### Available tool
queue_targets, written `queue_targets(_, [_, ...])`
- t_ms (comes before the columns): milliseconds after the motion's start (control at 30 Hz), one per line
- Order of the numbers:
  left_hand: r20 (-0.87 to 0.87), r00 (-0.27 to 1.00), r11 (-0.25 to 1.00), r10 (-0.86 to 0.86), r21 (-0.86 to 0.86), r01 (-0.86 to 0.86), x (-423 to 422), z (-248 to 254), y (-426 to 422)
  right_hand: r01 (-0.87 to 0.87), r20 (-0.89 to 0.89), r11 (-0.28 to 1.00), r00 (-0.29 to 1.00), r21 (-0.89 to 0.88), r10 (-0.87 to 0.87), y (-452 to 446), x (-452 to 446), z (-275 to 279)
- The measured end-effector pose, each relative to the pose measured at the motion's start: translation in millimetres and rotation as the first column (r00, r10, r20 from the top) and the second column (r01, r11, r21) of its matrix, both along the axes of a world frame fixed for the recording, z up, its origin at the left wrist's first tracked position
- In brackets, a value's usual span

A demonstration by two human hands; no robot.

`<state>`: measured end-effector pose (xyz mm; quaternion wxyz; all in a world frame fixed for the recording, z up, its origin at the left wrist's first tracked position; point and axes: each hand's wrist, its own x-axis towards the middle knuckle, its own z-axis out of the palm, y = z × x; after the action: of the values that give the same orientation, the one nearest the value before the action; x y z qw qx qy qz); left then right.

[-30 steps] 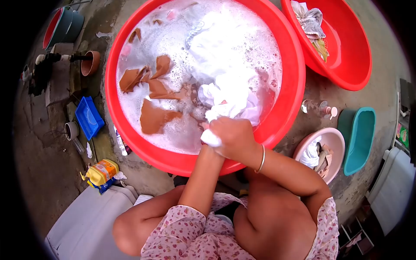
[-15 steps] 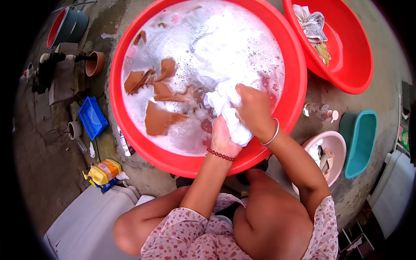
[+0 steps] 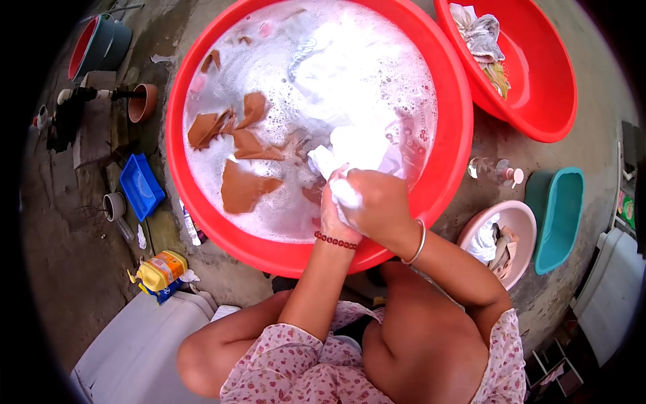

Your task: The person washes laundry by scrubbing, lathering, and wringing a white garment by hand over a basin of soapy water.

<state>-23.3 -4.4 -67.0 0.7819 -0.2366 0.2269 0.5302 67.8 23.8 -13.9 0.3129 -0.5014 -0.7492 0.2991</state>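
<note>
Over the near part of a big red tub (image 3: 455,145) of sudsy water, both my hands are closed on a wet white cloth (image 3: 360,145). My left hand (image 3: 334,214), with a dark red bead bracelet at the wrist, grips it from below. Pressed against it, my right hand (image 3: 381,202), with a silver bangle, is wrapped round the bunched cloth. The cloth's far end hangs into the foam. Brown fabric (image 3: 245,188) floats at the left of the tub, and more white fabric (image 3: 363,74) lies under the suds.
At the upper right a second red basin (image 3: 555,81) holds grey and white cloths. A clear bottle (image 3: 494,170), a pink basin (image 3: 529,246) with clothes and a teal tub (image 3: 565,215) stand right. A blue tray (image 3: 142,185) and a yellow jug (image 3: 163,268) lie left.
My right hand has come down and left, close against my left hand, and the cloth is bunched tighter between them. The view has shifted slightly.
</note>
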Motion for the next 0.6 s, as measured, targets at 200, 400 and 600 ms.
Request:
queue_targets(200, [-0.157,0.985,0.987,-0.074,-0.153,0.05,16,35,18,0.074,0.088,0.995,0.994,-0.072,-0.068,31,6,-19])
queue_targets(400, [-0.127,0.983,0.991,-0.13,0.0,0.131,-7,4,12,-0.061,-0.043,0.998,0.997,-0.029,0.06,-8,-3,7])
queue_targets(600, [-0.176,0.981,0.991,-0.083,-0.122,0.062,16,33,13,0.103,0.13,0.992,0.987,-0.077,-0.092,33,10,-24])
